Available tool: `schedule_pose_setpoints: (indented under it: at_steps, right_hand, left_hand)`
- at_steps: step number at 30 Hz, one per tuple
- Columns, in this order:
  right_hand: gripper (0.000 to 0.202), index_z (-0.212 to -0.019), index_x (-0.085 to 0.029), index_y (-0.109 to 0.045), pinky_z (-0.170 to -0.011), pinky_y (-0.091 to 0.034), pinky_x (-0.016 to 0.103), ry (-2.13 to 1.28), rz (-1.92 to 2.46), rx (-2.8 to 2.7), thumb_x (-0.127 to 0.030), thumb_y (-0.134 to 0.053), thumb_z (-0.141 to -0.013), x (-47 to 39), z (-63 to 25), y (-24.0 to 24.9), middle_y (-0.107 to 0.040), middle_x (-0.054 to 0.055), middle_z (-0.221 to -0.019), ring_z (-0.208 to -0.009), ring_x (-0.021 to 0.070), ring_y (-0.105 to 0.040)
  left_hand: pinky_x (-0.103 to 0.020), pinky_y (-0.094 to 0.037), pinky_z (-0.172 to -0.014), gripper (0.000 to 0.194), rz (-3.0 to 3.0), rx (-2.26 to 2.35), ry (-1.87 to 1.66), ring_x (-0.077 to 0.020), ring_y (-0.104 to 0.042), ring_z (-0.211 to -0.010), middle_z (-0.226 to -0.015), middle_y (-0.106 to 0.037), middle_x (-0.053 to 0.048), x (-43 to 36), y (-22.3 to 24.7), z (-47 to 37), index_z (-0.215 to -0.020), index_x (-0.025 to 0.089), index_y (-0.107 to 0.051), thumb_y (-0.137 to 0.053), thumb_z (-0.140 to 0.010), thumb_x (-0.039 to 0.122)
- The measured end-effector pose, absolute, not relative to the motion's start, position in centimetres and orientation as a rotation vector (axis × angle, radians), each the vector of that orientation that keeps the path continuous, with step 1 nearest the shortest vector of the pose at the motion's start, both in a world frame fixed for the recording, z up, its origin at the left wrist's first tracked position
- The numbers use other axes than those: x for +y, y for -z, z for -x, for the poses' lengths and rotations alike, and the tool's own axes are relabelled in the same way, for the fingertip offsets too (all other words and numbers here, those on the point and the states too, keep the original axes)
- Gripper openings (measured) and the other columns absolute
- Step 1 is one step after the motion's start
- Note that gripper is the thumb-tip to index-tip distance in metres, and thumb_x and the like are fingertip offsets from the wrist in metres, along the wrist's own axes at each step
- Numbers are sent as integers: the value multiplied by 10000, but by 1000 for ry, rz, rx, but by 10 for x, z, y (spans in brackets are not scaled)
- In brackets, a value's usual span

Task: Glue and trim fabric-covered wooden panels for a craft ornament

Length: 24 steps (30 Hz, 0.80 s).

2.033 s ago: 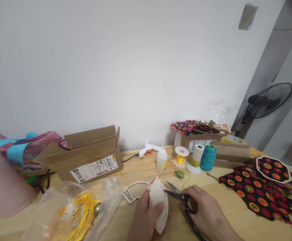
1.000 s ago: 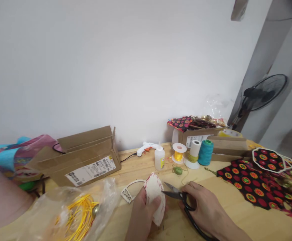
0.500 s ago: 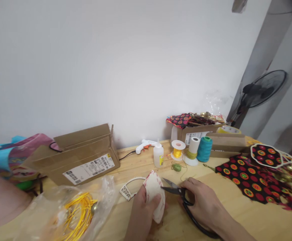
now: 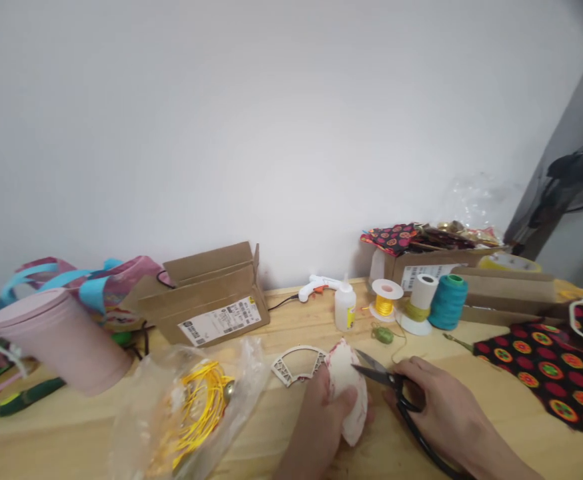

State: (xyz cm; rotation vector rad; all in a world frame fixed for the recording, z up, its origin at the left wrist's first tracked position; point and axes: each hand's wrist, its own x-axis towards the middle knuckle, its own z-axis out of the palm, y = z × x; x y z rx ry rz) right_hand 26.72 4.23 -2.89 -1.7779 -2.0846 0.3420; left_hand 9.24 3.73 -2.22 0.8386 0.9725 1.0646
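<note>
A white leaf-shaped piece (image 4: 347,387) with red marks along its edge is pinched between the thumb and fingers of my left hand (image 4: 322,417). My right hand (image 4: 439,403) is closed round the handles of black scissors (image 4: 396,385). The scissor blades are parted, and their tips are at the piece's right edge, near its top. Behind my left hand, a fan-shaped openwork frame (image 4: 296,365) lies on the wooden table (image 4: 251,427).
At the left are a pink canister (image 4: 66,340), an open cardboard box (image 4: 211,300) and a plastic bag of yellow cord (image 4: 199,413). A glue gun (image 4: 316,287), glue bottle (image 4: 344,308), teal thread cone (image 4: 448,302) and patterned fabric (image 4: 546,367) lie further back and right.
The view has turned left, so everything sits further right and the whole pink canister shows. My hands keep hold of the white piece and the scissors, whose blades remain parted.
</note>
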Motion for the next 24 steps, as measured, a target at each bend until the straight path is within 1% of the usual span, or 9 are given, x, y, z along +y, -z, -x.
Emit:
schedule_pose_setpoints:
  at_steps: [5, 8, 10, 12, 15, 17, 19, 21, 24]
  right_hand:
    - [167, -800, -281, -598, -651, -441, 308, -363, 1744, -2085, -348, -471, -713, 44, -271, 35, -639, 17, -861, -795, 211, -593]
    - [218, -829, -269, -602, -674, -448, 331, -387, 1759, -2043, -409, -497, -698, 48, -274, 39, -648, 32, -895, -813, 232, -594]
    - [268, -848, -255, -599, -694, -450, 337, -421, 1763, -2010, -449, -518, -681, 50, -276, 39, -649, 42, -912, -829, 243, -590]
    - [270, -830, -247, -591, -674, -452, 321, -466, 1736, -2001, -460, -521, -681, 52, -278, 36, -654, 40, -873, -796, 236, -593]
    - [229, -806, -237, -571, -619, -446, 288, -506, 1667, -2001, -432, -502, -706, 53, -278, 27, -646, 26, -788, -704, 205, -585]
    - [212, -831, -227, -568, -644, -440, 282, -491, 1598, -2016, -391, -499, -715, 53, -274, 21, -637, 30, -804, -719, 195, -575]
    - [185, -851, -222, -572, -679, -430, 278, -475, 1532, -2055, -321, -504, -710, 54, -267, 17, -628, 33, -839, -763, 190, -567]
    - [159, -831, -226, -578, -685, -420, 276, -472, 1512, -2093, -257, -505, -693, 55, -260, 15, -617, 25, -836, -779, 185, -559]
    - [142, -796, -229, -572, -673, -407, 277, -462, 1534, -2116, -218, -504, -672, 56, -254, 16, -601, 16, -814, -778, 183, -551]
  left_hand:
    - [-297, -487, -557, 461, -813, 948, -1045, -165, -592, -616, -755, -606, -20, 31, 23, -95, -1083, 153, -452, -561, -636, 139]
    - [-309, -488, -553, 468, -818, 991, -994, -173, -610, -600, -788, -617, -27, 30, 20, -94, -1084, 163, -461, -540, -624, 126]
    - [-299, -477, -513, 432, -831, 1047, -973, -169, -600, -536, -716, -625, -29, 32, 17, -87, -1034, 129, -495, -534, -604, 114]
    - [-275, -450, -459, 412, -845, 1095, -983, -165, -579, -474, -617, -623, -21, 37, 13, -75, -994, 103, -512, -533, -582, 92]
    - [-240, -410, -428, 429, -874, 1143, -1007, -152, -566, -437, -574, -624, 0, 43, 7, -52, -1004, 116, -509, -532, -579, 65]
    - [-228, -418, -466, 336, -892, 1136, -1008, -143, -581, -485, -619, -640, -21, 46, 4, -43, -929, 105, -539, -541, -595, 66]
    - [-221, -436, -530, 307, -894, 1098, -1008, -139, -599, -569, -695, -654, -47, 47, 1, -42, -914, 93, -538, -542, -609, 63]
    - [-231, -453, -582, 390, -878, 1058, -997, -142, -604, -645, -764, -656, -58, 47, 0, -48, -994, 94, -498, -531, -609, 48]
    - [-269, -472, -623, 619, -795, 995, -978, -160, -597, -743, -839, -649, -51, 47, 1, -60, -1160, 136, -372, -514, -576, -11]
